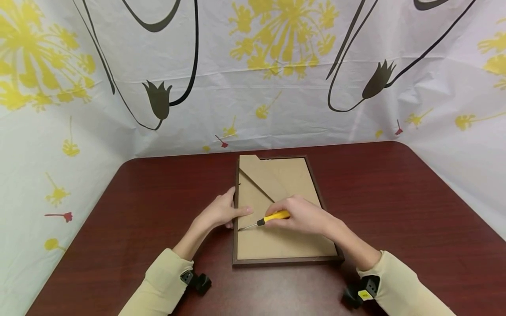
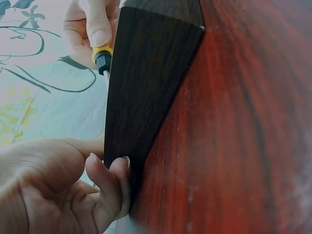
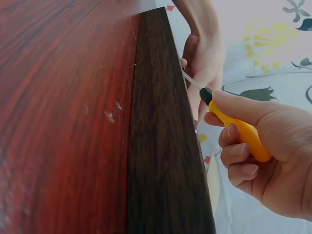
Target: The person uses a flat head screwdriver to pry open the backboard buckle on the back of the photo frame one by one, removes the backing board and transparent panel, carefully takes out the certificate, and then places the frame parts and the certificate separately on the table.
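A dark wooden picture frame [image 1: 290, 260] lies back up on the table, its tan backing board [image 1: 284, 248] showing. My left hand [image 1: 223, 210] grips the frame's left side, thumb over the backing and fingers [image 2: 108, 187] against the outer edge. In my right hand [image 1: 302, 215] is a yellow-handled screwdriver [image 1: 276, 215]; the right wrist view shows fingers wrapped about its handle [image 3: 246, 136]. The screwdriver's thin metal shaft points left, its tip at the inner left edge of the frame, just below the left thumb. A folded-out cardboard stand [image 1: 262, 175] slants across the upper backing.
The dark red wood table [image 1: 178, 184] extends on both sides of the picture frame. Behind it hangs a white curtain [image 1: 253, 118] with yellow and dark flower prints. Small black cameras [image 1: 197, 281] are strapped at both sleeves.
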Demonstrator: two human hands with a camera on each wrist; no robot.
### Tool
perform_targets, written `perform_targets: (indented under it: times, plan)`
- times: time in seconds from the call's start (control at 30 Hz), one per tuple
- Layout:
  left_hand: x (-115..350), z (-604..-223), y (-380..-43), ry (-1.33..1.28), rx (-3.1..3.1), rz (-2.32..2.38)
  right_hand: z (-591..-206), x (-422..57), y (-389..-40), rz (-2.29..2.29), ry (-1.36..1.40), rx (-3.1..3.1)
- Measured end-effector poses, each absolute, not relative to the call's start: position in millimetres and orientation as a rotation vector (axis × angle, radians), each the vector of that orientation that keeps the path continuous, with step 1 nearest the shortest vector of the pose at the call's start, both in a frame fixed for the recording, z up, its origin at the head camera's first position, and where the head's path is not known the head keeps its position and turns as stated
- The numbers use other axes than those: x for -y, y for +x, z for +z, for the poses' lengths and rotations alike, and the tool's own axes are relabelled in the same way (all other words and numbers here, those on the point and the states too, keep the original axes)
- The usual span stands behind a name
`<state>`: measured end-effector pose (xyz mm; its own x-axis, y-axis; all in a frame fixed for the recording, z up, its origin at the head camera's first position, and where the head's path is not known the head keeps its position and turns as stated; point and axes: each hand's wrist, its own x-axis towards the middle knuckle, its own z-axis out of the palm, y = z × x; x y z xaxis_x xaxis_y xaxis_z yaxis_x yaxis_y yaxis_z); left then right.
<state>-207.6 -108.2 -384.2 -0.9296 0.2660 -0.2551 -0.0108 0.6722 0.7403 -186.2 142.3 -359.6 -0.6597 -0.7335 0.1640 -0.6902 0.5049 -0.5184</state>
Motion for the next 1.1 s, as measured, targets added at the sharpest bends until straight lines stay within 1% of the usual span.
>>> perform_targets:
  times: [0.6,1.1]
  plan:
    - [111.4,-383.9,-206.2,0.204,-2.497,1.132,-356.2,-130.5,-190.0,-0.894,-1.272,-2.62]
    - [108.6,-386.4,-209.3,0.23,-2.508,1.133,-333.2,-113.8,-189.6,-0.833,-1.244,-2.679]
